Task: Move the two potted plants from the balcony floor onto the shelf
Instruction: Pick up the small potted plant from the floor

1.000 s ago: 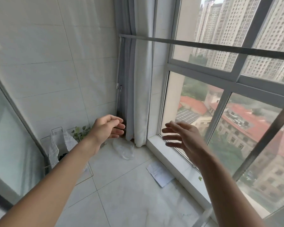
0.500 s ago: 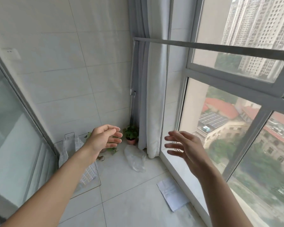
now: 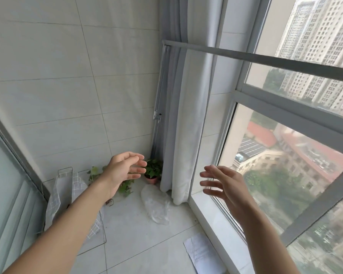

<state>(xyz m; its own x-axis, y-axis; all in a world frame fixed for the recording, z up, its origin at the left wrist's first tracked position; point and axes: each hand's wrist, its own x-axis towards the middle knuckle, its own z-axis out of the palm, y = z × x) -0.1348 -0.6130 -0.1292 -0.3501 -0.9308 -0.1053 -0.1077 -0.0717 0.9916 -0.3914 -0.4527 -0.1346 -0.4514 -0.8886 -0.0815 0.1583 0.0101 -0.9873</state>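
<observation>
A small green plant in a pink pot (image 3: 152,173) stands on the floor in the far corner, beside the white curtain. A second leafy plant (image 3: 125,187) trails over the floor to its left, and my left hand hides its pot. My left hand (image 3: 121,171) hovers in the air in front of that plant with loosely curved fingers and holds nothing. My right hand (image 3: 224,184) is raised further right, near the window, with fingers spread and empty. I cannot pick out a shelf with certainty.
A wire rack with checked cloth (image 3: 67,196) leans at the left wall. A crumpled clear plastic bag (image 3: 155,206) and a sheet of paper (image 3: 201,252) lie on the floor tiles. A white window sill (image 3: 212,218) runs along the right. A grey rail (image 3: 265,58) crosses overhead.
The view has swung left and down, bringing the corner, the pink pot and the trailing plant into sight. Both hands stay raised and empty in much the same pose.
</observation>
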